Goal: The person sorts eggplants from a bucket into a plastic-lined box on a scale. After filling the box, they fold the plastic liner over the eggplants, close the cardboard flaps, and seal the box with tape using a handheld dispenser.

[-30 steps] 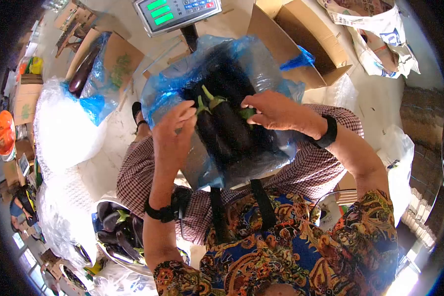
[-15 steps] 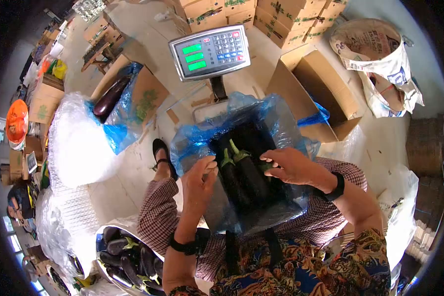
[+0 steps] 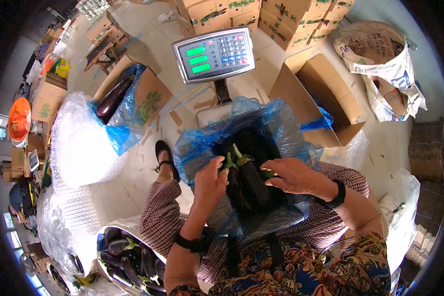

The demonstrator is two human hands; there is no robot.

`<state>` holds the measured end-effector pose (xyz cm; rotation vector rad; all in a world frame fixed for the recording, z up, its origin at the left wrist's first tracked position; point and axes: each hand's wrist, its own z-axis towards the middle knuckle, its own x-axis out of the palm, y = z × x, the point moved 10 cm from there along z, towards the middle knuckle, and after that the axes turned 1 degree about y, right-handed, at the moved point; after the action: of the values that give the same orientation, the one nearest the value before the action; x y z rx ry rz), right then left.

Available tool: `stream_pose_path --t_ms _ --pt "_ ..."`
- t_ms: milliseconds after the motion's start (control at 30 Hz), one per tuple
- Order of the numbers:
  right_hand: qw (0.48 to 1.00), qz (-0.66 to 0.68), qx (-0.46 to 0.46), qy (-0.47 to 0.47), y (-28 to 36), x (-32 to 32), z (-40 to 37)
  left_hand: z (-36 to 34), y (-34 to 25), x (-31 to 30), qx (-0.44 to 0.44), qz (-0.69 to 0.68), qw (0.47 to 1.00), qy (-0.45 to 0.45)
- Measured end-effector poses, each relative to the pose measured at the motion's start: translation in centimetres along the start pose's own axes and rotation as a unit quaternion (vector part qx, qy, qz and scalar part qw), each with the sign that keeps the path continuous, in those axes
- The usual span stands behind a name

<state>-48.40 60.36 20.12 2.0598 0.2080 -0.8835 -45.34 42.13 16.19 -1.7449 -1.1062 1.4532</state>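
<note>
Two dark eggplants point(image 3: 254, 183) with green stems lie side by side on top in a box lined with blue plastic film point(image 3: 192, 148), in front of me. My left hand point(image 3: 210, 183) is at their left, its fingers apart and bent, fingertips right by the left eggplant's stem. On the other side my right hand point(image 3: 293, 176) reaches over the box with thumb and fingers spread, near a green stem at the box's right. More dark eggplants show underneath in shadow. The box rests in front of a scale with a lit display point(image 3: 213, 54).
A round tub of eggplants point(image 3: 128, 259) stands at lower left. Left of the scale is a film-lined carton point(image 3: 150, 96) holding an eggplant, beside bubble wrap point(image 3: 81, 148). An open carton point(image 3: 325, 93) and white sacks point(image 3: 380, 54) are at right; stacked cartons point(image 3: 291, 22) stand behind.
My left hand has moved right, over the box's edge to the left eggplant's stem, and its fingers have spread. My right hand stays nearly in place. The whole view has shifted slightly.
</note>
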Motion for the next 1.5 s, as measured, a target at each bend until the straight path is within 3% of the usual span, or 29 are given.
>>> stream_pose_path --t_ms 200,333,600,700,733,767,800,867,967,1033,1133,1200,1267,1333,1400,1467,1500 --pt "1.000 -0.001 0.022 -0.009 -0.9 0.7 0.3 0.7 0.4 0.7 0.000 -0.015 1.000 0.002" --pt "0.998 0.049 0.007 -0.025 -1.1 0.9 0.7 2.0 0.9 2.7 0.033 0.150 0.988 0.024" --pt "0.997 0.010 0.024 -0.078 -3.5 0.7 3.5 5.1 2.2 4.7 0.035 0.259 0.964 0.048" --pt "0.995 0.027 0.028 -0.092 -4.5 1.4 5.2 4.5 2.0 4.0 -0.087 0.070 0.986 0.124" --pt "0.994 0.036 0.025 -0.096 -4.5 1.6 5.9 4.4 2.2 4.0 -0.091 0.070 0.985 0.125" --pt "0.993 0.079 0.081 -0.027 -5.1 2.6 6.6 4.3 2.5 4.4 -0.116 -0.002 0.981 0.153" --pt "0.993 0.081 0.079 -0.024 -5.1 3.0 7.4 4.1 2.6 4.8 -0.138 -0.074 0.971 0.179" --pt "0.986 0.137 0.094 -0.009 -5.2 4.2 8.6 3.8 2.4 4.3 -0.128 -0.097 0.970 0.181" --pt "0.989 0.118 0.083 0.009 -4.6 4.2 9.8 4.0 3.1 4.1 -0.139 -0.082 0.967 0.198" --pt "0.991 0.115 0.065 0.010 -4.2 4.0 10.4 4.4 1.2 3.2 -0.018 0.059 0.987 0.151" --pt "0.995 0.097 0.028 -0.012 -4.7 3.1 10.1 4.8 2.7 2.8 -0.055 0.100 0.991 0.074" --pt "0.996 0.085 0.039 -0.012 -4.8 1.9 9.6 5.1 3.4 3.2 -0.091 0.120 0.985 0.090" --pt "0.997 0.061 0.043 0.021 -4.8 1.8 9.4 5.7 1.9 3.0 -0.021 0.340 0.940 0.031" --pt "0.995 0.092 0.021 0.016 -4.2 1.3 8.7 6.0 1.8 2.5 -0.053 0.344 0.937 0.025" --pt "0.994 0.058 -0.050 -0.075 -1.8 -1.5 6.9 5.9 1.3 1.9 -0.086 0.341 0.936 0.017" --pt "0.996 0.067 -0.033 -0.047 -1.0 -2.6 5.5 5.2 0.3 0.7 -0.046 0.343 0.938 -0.018" --pt "0.996 0.041 -0.058 -0.058 -0.5 -3.5 4.8 5.7 0.2 2.2 -0.013 0.364 0.930 0.041"
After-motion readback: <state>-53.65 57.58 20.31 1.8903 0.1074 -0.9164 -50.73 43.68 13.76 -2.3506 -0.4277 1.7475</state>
